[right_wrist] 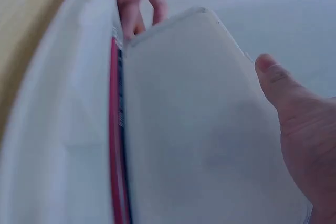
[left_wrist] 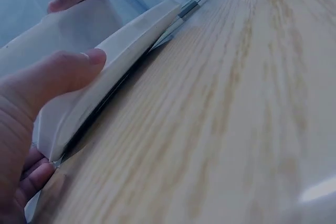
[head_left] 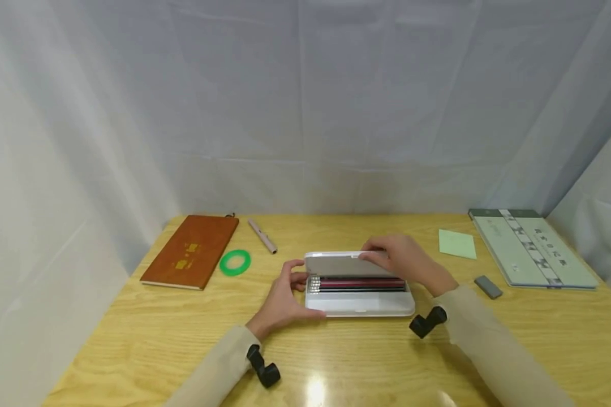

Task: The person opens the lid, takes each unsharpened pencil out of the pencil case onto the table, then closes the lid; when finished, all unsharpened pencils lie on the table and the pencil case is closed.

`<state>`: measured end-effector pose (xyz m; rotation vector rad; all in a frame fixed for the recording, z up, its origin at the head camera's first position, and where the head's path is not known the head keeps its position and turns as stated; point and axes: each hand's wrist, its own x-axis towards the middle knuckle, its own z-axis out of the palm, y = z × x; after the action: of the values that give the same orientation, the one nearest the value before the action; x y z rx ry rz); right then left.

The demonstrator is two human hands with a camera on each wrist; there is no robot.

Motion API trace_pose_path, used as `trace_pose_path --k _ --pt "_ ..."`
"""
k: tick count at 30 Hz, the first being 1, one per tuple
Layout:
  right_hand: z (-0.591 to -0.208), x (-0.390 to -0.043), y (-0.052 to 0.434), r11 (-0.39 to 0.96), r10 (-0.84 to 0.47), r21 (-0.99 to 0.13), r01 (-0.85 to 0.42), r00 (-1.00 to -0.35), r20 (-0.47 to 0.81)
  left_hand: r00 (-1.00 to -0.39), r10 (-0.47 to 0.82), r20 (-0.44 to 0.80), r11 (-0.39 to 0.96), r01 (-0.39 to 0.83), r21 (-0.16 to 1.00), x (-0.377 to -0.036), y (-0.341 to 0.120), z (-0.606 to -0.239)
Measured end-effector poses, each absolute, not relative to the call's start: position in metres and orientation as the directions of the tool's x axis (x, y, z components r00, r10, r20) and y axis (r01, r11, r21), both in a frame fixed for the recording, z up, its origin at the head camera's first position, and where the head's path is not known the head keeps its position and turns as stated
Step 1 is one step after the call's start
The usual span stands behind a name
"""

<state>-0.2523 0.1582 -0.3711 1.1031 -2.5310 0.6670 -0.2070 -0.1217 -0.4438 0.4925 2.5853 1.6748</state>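
A white pencil case sits on the table with its lid tilted up at the back. Several dark and red pencils lie lengthwise inside, their silvery ends toward the left. My left hand grips the case's left end, thumb on the front wall and fingers round the back corner. With my right hand I hold the lid's upper edge near its right side, thumb on the inner face. In the right wrist view, the thumb lies at the lid's rim, and a red pencil shows beside the lid.
At the left lie a brown notebook, a green tape roll and a pale pen. Toward the right are light green sticky notes, a grey eraser and a pale green book. A white curtain hangs behind.
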Motion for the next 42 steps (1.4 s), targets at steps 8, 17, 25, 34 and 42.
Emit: trace_pose_path --k 8,17,25,34,42 --pt "-0.366 -0.303 0.157 0.630 -0.504 -0.475 -0.615 -0.789 0.352 -0.932 0.307 0.194 0.390 0.309 0.868 -0.208 -0.122 -0.444" --pt "-0.379 -0.325 0.162 0.699 -0.412 -0.541 -0.468 -0.882 0.230 -0.917 0.368 0.152 0.477 0.327 0.816 -0.211 -0.114 -0.444" --pt "-0.383 -0.327 0.160 0.699 -0.411 -0.524 -0.486 -0.873 0.262 -0.923 0.356 0.145 0.511 0.323 0.797 -0.209 -0.117 -0.444" --pt "-0.377 -0.283 0.153 0.622 -0.437 -0.244 -0.744 -0.588 0.681 -0.919 0.364 0.154 0.503 0.333 0.798 -0.207 -0.121 -0.444" --pt "-0.394 -0.247 0.149 0.519 -0.658 -0.421 -0.744 -0.662 0.359 -0.919 0.367 0.145 0.507 0.328 0.797 -0.207 -0.123 -0.445"
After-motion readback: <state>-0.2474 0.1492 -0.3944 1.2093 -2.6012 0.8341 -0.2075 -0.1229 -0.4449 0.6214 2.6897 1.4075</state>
